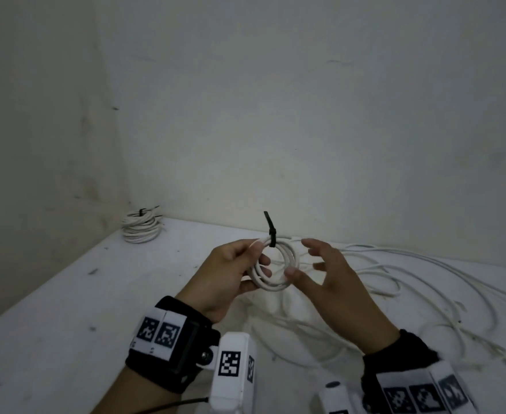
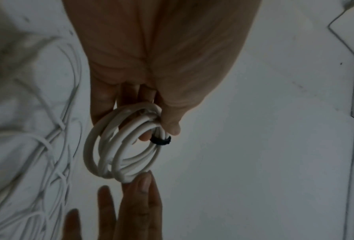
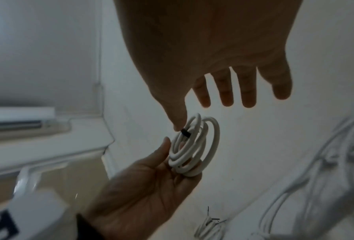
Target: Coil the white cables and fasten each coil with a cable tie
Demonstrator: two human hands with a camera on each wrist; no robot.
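A small white cable coil [image 1: 275, 268] is held above the table, bound at its top by a black cable tie [image 1: 271, 231] whose tail sticks straight up. My left hand [image 1: 254, 258] grips the coil's left side, thumb on top and fingers curled behind it. My right hand [image 1: 301, 258] is beside the coil's right side with fingers spread and straight; only its thumb touches the coil. In the left wrist view my thumb pins the coil [image 2: 122, 146] right next to the tie [image 2: 160, 140]. In the right wrist view the coil [image 3: 192, 146] lies in the left hand [image 3: 147, 186], tie [image 3: 185, 132] by my right thumb.
Several tied white coils [image 1: 140, 227] are stacked in the far left corner against the wall. Loose white cables [image 1: 395, 279] sprawl over the right half of the white table [image 1: 66, 309]. Walls close off the back and the left.
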